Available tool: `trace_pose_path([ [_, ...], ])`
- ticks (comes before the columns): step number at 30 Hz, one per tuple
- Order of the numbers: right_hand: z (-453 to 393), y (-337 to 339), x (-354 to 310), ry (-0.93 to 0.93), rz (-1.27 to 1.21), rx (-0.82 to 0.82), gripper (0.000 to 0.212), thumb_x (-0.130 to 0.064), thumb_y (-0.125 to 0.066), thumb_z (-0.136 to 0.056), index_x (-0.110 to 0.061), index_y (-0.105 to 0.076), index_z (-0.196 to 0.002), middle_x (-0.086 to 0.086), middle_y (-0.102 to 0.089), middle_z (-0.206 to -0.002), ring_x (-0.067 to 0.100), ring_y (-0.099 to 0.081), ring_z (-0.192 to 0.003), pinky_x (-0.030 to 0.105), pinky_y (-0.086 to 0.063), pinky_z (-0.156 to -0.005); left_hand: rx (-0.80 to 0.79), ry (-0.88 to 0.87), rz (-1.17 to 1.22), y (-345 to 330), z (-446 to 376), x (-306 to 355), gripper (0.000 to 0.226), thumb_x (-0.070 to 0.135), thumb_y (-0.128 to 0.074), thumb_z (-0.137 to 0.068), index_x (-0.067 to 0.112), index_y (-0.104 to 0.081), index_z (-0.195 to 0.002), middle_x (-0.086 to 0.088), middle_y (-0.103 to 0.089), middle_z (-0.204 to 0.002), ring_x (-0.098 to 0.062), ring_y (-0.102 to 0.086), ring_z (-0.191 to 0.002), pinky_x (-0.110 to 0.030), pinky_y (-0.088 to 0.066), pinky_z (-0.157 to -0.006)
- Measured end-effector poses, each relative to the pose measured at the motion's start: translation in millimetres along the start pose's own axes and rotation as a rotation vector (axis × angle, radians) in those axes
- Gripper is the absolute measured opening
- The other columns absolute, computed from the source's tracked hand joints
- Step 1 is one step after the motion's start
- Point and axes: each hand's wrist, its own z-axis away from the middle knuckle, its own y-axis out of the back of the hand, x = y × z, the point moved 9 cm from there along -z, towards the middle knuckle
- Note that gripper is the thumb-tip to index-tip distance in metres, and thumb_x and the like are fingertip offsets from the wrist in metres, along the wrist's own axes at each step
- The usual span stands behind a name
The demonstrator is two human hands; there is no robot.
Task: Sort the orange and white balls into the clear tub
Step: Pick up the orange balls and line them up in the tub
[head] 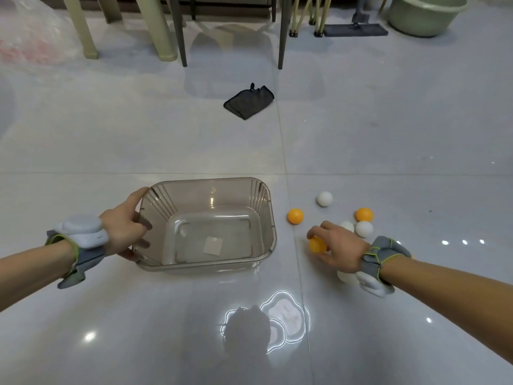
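Observation:
The clear tub stands on the glossy floor with only a small label on its bottom. My left hand grips the tub's left wall, fingers over the rim. Right of the tub, my right hand is closed around an orange ball just above the floor. Loose on the floor lie an orange ball, another orange ball, a white ball, a white ball and a white ball partly behind my hand. One more white ball shows under my right wrist.
A black mesh bag lies on the floor beyond the tub. Chair and table legs stand at the back, with a flat mop and a green basin at the far right. A plastic bag sits far left.

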Motion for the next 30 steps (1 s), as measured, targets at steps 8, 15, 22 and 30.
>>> trace_pose_path([
  [8,12,20,2,-0.022,-0.092,0.109,0.046,-0.027,-0.061,-0.089,-0.015,-0.05,-0.131,0.009,-0.056,-0.121,0.027,-0.061,-0.1,0.036,-0.049,-0.087,-0.047,-0.033,0.031,-26,25,0,0.082,-0.008,-0.042,-0.079,0.05,-0.026,-0.134,-0.011,-0.063,-0.1,-0.03,-0.072,-0.072,-0.052,-0.058,-0.049],
  [15,30,145,-70,0.161,-0.263,0.598,0.038,-0.033,-0.073,-0.08,-0.015,-0.056,-0.109,0.0,-0.065,-0.093,0.017,-0.059,-0.071,0.025,-0.047,-0.067,-0.081,-0.08,0.055,-57,38,8,0.08,-0.005,-0.047,-0.074,0.049,-0.025,-0.129,-0.017,-0.061,-0.092,-0.041,-0.069,-0.073,-0.05,-0.057,-0.045],
  [22,-43,61,-169,0.131,-0.277,0.103,0.043,-0.037,-0.071,-0.079,-0.017,-0.063,-0.116,0.009,-0.068,-0.113,0.026,-0.063,-0.103,0.031,-0.05,-0.086,0.041,-0.251,-0.313,-67,51,36,0.102,0.016,-0.052,-0.064,0.033,0.003,-0.149,-0.016,-0.038,-0.141,-0.042,-0.058,-0.099,-0.035,-0.048,-0.073],
  [30,-95,-14,-177,-0.122,-0.41,0.005,0.031,-0.03,-0.067,-0.079,-0.011,-0.065,-0.104,0.014,-0.07,-0.107,0.034,-0.065,-0.102,0.035,-0.054,-0.083,0.044,-0.379,-0.461,-76,47,40,0.094,0.012,-0.05,-0.071,0.032,-0.002,-0.149,0.01,0.01,-0.159,-0.037,-0.056,-0.066,-0.033,-0.043,-0.059],
])
